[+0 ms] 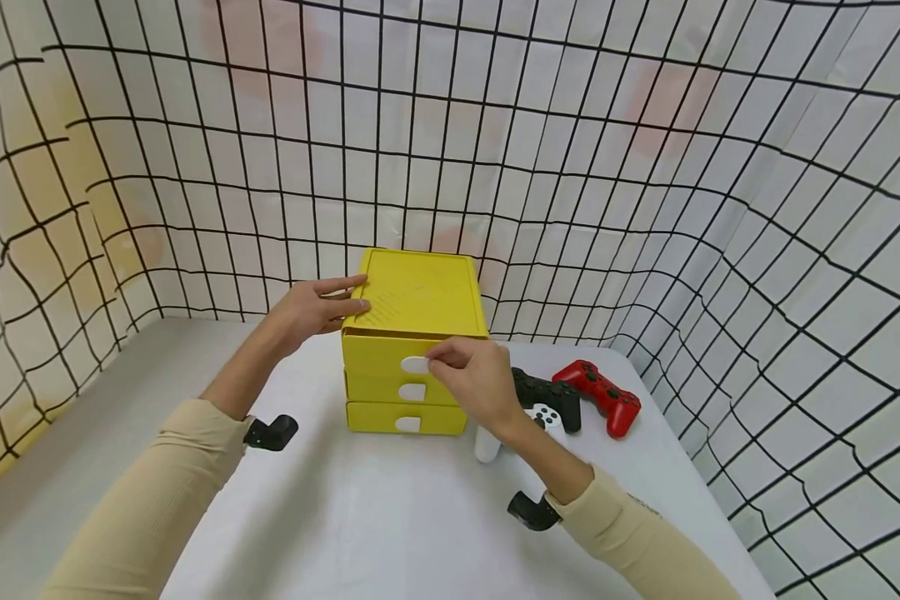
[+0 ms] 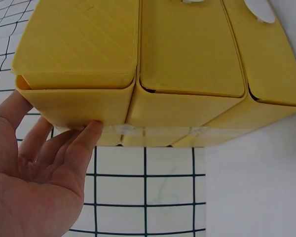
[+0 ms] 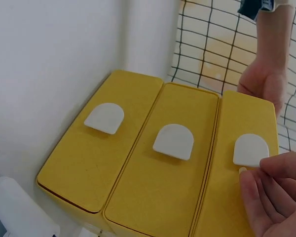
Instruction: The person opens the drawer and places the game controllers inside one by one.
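Observation:
A yellow drawer box point(image 1: 427, 292) with three stacked drawers stands on the white table, each drawer front carrying a white rounded handle. My left hand point(image 1: 307, 312) touches the box's left side and top edge, fingers mostly straight; the left wrist view shows its fingertips point(image 2: 94, 127) on the side wall. With thumb and index finger my right hand point(image 1: 480, 375) pinches the edge of the top drawer's handle point(image 3: 249, 148). The top drawer point(image 2: 79, 81) stands slightly out of its frame. Both lower drawers look closed. What lies inside is hidden.
Right of the box lie a black game controller point(image 1: 562, 400), a red one point(image 1: 607, 400) and a white one point(image 1: 487, 447), the latter partly hidden by my right arm. Walls of black wire grid point(image 1: 495, 158) over white sheeting surround the table point(image 1: 390, 517).

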### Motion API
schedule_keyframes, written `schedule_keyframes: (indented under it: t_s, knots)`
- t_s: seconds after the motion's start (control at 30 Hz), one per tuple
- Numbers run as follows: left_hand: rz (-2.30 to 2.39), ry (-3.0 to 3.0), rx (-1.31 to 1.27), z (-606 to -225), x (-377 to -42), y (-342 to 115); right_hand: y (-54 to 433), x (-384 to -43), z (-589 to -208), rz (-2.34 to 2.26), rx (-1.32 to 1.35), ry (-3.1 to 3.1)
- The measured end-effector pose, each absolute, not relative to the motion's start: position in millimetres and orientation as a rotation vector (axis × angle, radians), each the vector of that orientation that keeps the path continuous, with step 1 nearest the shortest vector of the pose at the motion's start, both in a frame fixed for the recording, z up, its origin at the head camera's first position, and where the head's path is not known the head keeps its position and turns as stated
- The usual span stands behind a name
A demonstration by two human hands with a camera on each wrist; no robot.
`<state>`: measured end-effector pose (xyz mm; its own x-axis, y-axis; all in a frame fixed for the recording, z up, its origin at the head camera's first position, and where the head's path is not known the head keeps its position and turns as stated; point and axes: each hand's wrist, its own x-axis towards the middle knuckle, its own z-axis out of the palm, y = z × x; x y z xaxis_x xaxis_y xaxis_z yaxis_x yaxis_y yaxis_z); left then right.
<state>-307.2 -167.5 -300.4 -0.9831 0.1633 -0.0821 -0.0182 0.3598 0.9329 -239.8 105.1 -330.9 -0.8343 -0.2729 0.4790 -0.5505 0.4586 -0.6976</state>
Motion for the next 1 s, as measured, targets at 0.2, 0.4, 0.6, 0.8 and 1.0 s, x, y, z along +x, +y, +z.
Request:
schedule_keyframes:
  t_s: [0.2, 0.4, 0.6, 0.8, 1.0]
  knots:
    - [1.664, 2.465, 0.143, -301, -306, -168, 106, -235, -329, 1.299, 0.715, -2.431]
    - [1.670, 2.452, 0.158, -301, -306, -168, 108, -230, -326, 1.298, 0.730, -2.460]
    - [1.699, 2.432, 0.161, -300, -307, -169, 111, -217, -317, 1.317, 0.738, -2.544]
    - [1.708, 2.421, 0.160, -301, -307, -169, 115, -203, -312, 1.309, 0.748, -2.610]
    - [1.709, 2.423, 0.168, -301, -306, -169, 114, -186, -307, 1.229, 0.777, -2.640]
